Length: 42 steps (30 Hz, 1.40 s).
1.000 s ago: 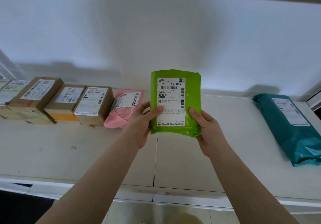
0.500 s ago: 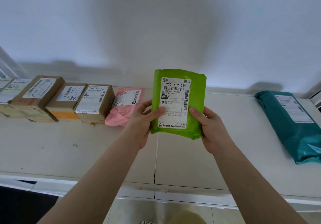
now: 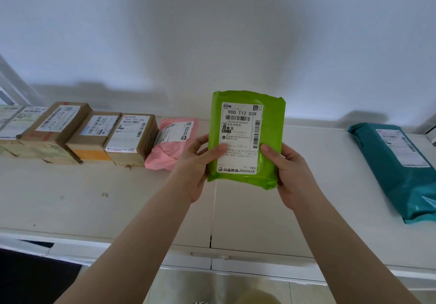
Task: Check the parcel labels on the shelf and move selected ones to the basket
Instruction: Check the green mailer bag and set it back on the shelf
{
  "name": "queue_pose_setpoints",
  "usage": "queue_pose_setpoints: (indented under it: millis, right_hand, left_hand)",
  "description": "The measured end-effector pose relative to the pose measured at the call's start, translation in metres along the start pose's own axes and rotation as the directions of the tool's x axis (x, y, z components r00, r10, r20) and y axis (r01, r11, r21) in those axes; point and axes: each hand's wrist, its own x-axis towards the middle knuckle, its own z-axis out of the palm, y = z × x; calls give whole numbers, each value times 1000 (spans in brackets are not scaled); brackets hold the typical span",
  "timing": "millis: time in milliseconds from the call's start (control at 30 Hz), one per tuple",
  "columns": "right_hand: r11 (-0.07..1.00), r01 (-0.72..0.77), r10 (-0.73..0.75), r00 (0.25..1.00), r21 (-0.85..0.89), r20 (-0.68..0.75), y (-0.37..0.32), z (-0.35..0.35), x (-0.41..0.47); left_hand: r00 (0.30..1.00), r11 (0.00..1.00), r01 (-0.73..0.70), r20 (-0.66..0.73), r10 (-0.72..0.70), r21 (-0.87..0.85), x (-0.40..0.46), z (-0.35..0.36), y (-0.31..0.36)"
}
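A green plastic parcel (image 3: 271, 136) with a white label reading "900 T12 039" is held upright above the white shelf (image 3: 94, 197), label facing me. My left hand (image 3: 197, 164) grips its lower left edge, thumb on the label. My right hand (image 3: 286, 169) grips its lower right edge, thumb on the front. On the shelf to the left lies a pink parcel (image 3: 168, 152). Beside it stand cardboard boxes (image 3: 131, 138), (image 3: 94, 138), (image 3: 53, 129), each with a label on top. A teal parcel (image 3: 398, 169) lies at the right. No basket is in view.
A white wall (image 3: 212, 32) rises behind the shelf. A seam (image 3: 213, 214) splits the shelf top below the green parcel. More labelled parcels (image 3: 11, 122) sit at the far left edge. A dark opening (image 3: 28, 275) shows below the shelf's front edge at the left.
The green parcel and both hands have shifted slightly right and up in view; the grip is unchanged. The shelf parcels have not moved.
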Motion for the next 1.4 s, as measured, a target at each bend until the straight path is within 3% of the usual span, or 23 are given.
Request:
queue_pose_setpoints:
  millis: [267,567,933,1400]
  right_hand:
    - [1000,-13,13,1000,6,-21,0,1,-2]
    - [980,-180,187,978,81,-94,15,9,15]
    - [973,-232,224,948,-10,-228,48,33,53]
    - [947,-235,146,922,-218,-360,69,32,74]
  left_hand:
    - [1000,1000,-4,-9,4,16,0,1,-2]
    - [997,997,61,-41,-64,-56,4,-4,-15]
    - [927,972,113,-329,-178,-206,38,-17,-45]
    - [826,993,101,-562,-49,63,58,-18,-76]
